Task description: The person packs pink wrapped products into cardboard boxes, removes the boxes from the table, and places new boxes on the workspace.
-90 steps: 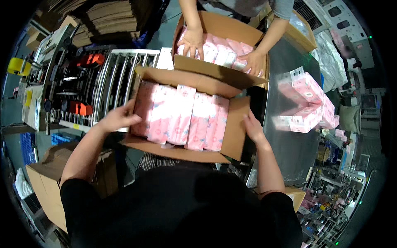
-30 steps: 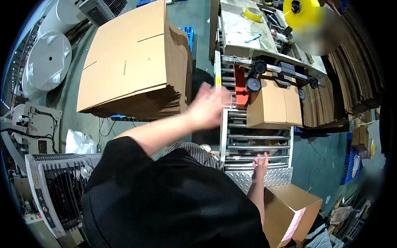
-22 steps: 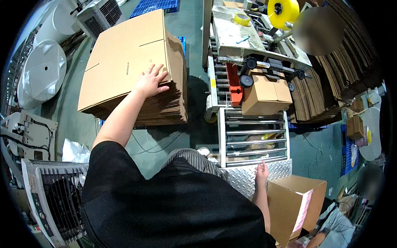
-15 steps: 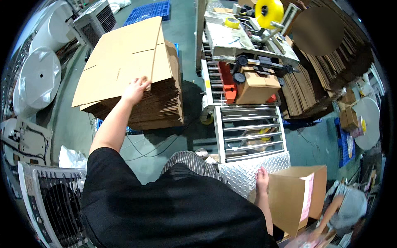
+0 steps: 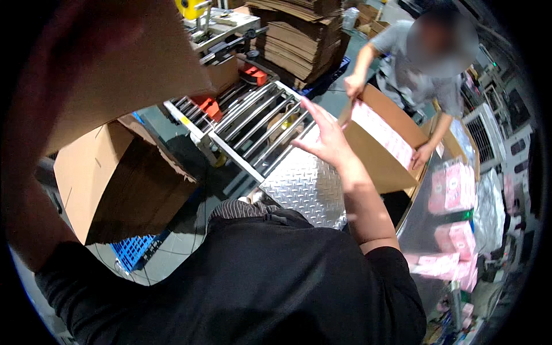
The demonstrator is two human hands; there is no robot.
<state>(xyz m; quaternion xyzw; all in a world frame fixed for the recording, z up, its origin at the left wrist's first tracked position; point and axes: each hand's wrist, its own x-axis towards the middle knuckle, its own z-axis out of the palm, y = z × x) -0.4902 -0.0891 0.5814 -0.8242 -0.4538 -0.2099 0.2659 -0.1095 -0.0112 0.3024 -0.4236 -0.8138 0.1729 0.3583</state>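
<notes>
Raised close to the view at the upper left, my left hand (image 5: pixel 98 37) is dark and blurred, gripping a flattened cardboard carton (image 5: pixel 152 72). That carton hangs above the stack of flat cartons (image 5: pixel 86 172). My right hand (image 5: pixel 325 135) is open with fingers spread, holding nothing, over the edge of the diamond-plate metal surface (image 5: pixel 307 184). Just right of it stands an open carton (image 5: pixel 374 161) with pink-and-white packs (image 5: pixel 382 132) inside. A co-worker's hands (image 5: pixel 422 155) hold that carton at its rim.
A roller conveyor (image 5: pixel 253 126) joins the metal plate; red guides (image 5: pixel 210 106) sit farther along. Beyond stands another stack of flat cardboard (image 5: pixel 299 46). At right, pink packs (image 5: pixel 451 187) lie on a grey table (image 5: pixel 422 230). A blue pallet (image 5: pixel 135 250) shows under the left stack.
My left hand has lifted a flat carton off the stack, close to the view. My right hand has moved forward and spread. The view has swung right; the co-worker now grips the open carton.
</notes>
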